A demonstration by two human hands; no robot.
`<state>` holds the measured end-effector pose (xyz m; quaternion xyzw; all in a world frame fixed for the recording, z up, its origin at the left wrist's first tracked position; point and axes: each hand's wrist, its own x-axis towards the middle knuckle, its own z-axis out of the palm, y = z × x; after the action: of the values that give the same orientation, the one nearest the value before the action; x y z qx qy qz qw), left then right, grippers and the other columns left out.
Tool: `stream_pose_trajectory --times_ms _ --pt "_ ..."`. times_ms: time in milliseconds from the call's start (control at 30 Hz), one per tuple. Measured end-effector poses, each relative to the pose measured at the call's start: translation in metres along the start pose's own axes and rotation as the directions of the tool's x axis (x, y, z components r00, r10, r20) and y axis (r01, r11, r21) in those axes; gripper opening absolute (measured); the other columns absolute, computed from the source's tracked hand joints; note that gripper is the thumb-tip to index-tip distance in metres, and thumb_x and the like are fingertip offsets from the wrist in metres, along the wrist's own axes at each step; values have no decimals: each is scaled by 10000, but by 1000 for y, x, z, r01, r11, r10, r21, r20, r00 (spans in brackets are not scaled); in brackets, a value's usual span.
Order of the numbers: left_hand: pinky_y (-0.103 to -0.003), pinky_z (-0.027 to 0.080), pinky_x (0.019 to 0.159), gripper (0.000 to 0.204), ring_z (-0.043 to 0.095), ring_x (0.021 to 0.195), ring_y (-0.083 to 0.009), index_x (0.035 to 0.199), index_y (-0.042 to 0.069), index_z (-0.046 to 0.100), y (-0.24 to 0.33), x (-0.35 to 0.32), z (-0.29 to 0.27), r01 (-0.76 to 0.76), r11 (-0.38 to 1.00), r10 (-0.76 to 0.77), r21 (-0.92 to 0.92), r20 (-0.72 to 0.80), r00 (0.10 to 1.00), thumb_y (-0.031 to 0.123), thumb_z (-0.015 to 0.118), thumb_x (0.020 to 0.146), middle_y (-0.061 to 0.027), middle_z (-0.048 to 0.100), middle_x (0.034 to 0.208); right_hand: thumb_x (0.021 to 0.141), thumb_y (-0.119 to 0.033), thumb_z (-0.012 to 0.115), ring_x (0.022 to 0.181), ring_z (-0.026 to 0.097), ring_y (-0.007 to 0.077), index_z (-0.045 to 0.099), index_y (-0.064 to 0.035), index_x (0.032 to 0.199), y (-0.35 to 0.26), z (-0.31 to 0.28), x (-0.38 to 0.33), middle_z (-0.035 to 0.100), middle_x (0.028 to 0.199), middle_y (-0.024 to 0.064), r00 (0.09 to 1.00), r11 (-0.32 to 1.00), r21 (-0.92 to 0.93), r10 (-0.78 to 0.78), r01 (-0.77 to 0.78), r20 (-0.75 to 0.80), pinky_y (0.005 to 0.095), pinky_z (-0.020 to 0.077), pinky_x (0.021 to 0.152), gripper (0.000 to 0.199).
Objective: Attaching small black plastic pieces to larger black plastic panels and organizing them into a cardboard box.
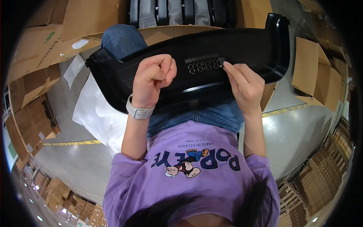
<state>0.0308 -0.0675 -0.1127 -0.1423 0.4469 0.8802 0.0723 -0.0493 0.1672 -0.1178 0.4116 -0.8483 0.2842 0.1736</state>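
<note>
A long, glossy black plastic panel [242, 43] with upturned ends lies across my lap. Near its middle is a row of digit-shaped outlines [204, 67], with a narrow strip along the upper edge. My right hand [245, 84] has thumb and fingers pinched together at the right end of that row; a small dark bit shows by the fingertips, too small to name. Over the panel, left of the outlines, my left hand [155, 77] is curled into a fist. Whatever it may hold is hidden by the fingers. A pale watch [140, 112] is on my left wrist.
Ahead, an open cardboard box [159, 36] holds several black parts [162, 13] with pale wrapping between them. White foam sheeting [100, 109] hangs at my left. Another open carton [315, 72] stands on the grey floor at right. Stacked boxes [321, 170] line the lower right.
</note>
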Motion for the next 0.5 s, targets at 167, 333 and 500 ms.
stream_pose_trajectory --times_ms 167,333,500 --pt "-222 182 419 124 250 465 -67 543 85 309 0 -1 1 -8 1000 8 18 -8 1000 56 418 596 -41 419 557 667 5 688 548 562 174 676 -35 850 -1 -1 1 561 684 41 999 1000 11 17 -17 35 269 435 469 187" --pt "-226 185 418 128 252 462 -72 540 85 307 -3 -2 -2 -15 1000 15 28 -14 1000 57 418 598 -41 413 548 704 -20 694 551 564 174 668 -38 839 -5 -2 0 549 680 39 994 999 1 54 -55 90 271 439 476 139" --pt "-223 191 421 139 247 458 -76 540 87 294 -5 -3 -3 2 1000 -2 20 -30 1000 58 415 603 -37 394 541 731 -46 697 549 567 180 657 -41 825 -7 -4 0 536 682 41 985 997 -6 83 -83 150 274 439 477 102"
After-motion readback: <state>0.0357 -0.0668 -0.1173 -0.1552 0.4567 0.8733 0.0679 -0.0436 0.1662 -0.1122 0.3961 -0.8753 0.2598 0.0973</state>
